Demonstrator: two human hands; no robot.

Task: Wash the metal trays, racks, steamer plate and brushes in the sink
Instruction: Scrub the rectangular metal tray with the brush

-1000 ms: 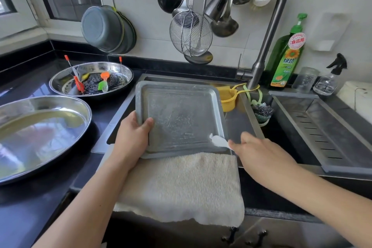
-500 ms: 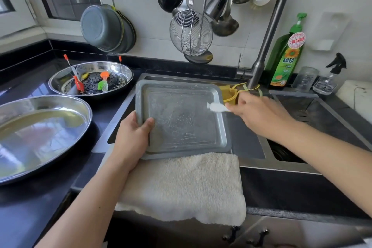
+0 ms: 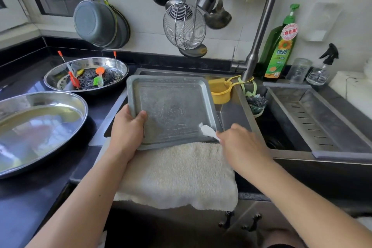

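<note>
Gripping tray (image 3: 173, 106) rim: left hand (image 3: 128, 127) | right hand (image 3: 239, 143) pinching white brush (image 3: 207, 131), probably | bowl (image 3: 60, 84): brushes (image 3: 99, 81)

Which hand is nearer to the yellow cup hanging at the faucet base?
Right. The right hand, holding a small white brush at the tray's near right corner, sits below the yellow cup. The left hand grips the tray's left edge, farther away.

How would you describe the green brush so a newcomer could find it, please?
Left of the sink, find the round steel basin farther back on the black counter. The green brush lies on its perforated steamer plate, the only green one beside an orange brush.
</note>
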